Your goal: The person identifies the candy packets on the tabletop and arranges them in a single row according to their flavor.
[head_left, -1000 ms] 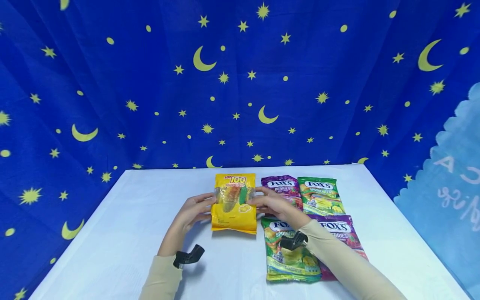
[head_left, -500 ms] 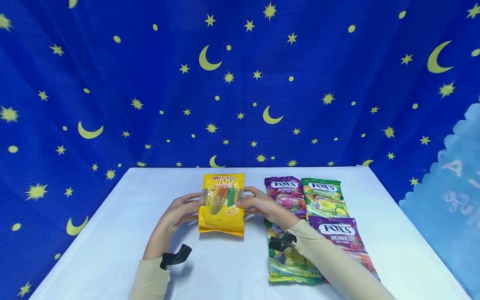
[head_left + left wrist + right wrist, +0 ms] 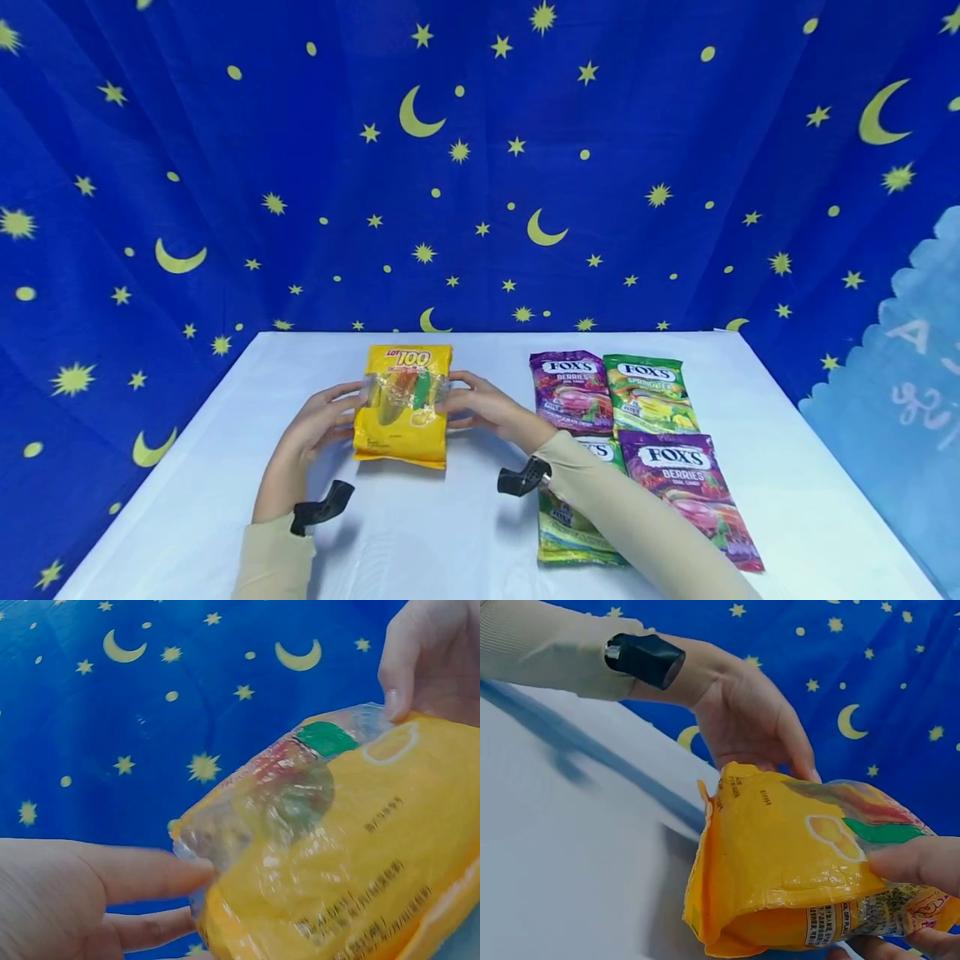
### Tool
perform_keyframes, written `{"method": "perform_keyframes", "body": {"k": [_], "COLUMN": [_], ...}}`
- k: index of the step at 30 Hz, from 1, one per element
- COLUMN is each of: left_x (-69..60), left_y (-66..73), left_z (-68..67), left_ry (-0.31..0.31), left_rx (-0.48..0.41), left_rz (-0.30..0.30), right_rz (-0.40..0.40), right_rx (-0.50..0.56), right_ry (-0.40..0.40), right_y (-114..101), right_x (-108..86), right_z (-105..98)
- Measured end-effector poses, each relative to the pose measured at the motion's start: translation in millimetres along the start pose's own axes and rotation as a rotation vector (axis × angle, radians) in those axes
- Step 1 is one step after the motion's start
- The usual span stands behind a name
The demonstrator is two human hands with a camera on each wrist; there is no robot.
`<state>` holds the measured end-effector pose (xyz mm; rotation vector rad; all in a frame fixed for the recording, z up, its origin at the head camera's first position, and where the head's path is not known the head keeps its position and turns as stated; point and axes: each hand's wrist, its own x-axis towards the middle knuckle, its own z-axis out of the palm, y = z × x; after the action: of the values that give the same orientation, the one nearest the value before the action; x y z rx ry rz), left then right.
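A yellow LOT 100 candy bag [image 3: 402, 433] with a clear window is held between both hands over the left-middle of the table. My left hand [image 3: 321, 421] grips its left edge, and my right hand [image 3: 491, 410] grips its right edge. The left wrist view shows the left thumb and fingers [image 3: 150, 874] at the side of the bag [image 3: 352, 847]. In the right wrist view, the right thumb [image 3: 922, 862] presses the front of the bag [image 3: 780, 847] with fingers beneath, and the left hand [image 3: 754, 720] is on the far side.
On the right of the white table [image 3: 420, 533] lie a purple FOX'S bag [image 3: 573, 400], a green one [image 3: 652, 400], another purple one [image 3: 693, 492] and another green one [image 3: 577, 533], partly under the right forearm. A blue star-patterned cloth [image 3: 480, 183] hangs behind.
Both hands have moved left with the yellow bag between them, away from the FOX'S bags. The right forearm now covers less of the front green bag. The head view has shifted slightly.
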<state>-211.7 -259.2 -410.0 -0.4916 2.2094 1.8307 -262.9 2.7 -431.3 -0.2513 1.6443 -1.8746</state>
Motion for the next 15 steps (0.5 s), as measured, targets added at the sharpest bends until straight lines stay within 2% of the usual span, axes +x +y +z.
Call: {"method": "perform_keyframes", "body": {"k": [6,15], "left_x": [-3.6,-2.7], "left_y": [1.1,0.7], "left_z": [-16.2,-29.0], "left_ry": [0.056,0.131], "left_rx": [0.076,0.098], "left_rz": [-0.037,-0.077], "right_rz": [-0.009,0.014], "right_rx": [0.054,0.086], "right_ry": [-0.05,0.013], "right_y": [4,11], "right_x": [15.5,33.8], "right_z": [20,45]}}
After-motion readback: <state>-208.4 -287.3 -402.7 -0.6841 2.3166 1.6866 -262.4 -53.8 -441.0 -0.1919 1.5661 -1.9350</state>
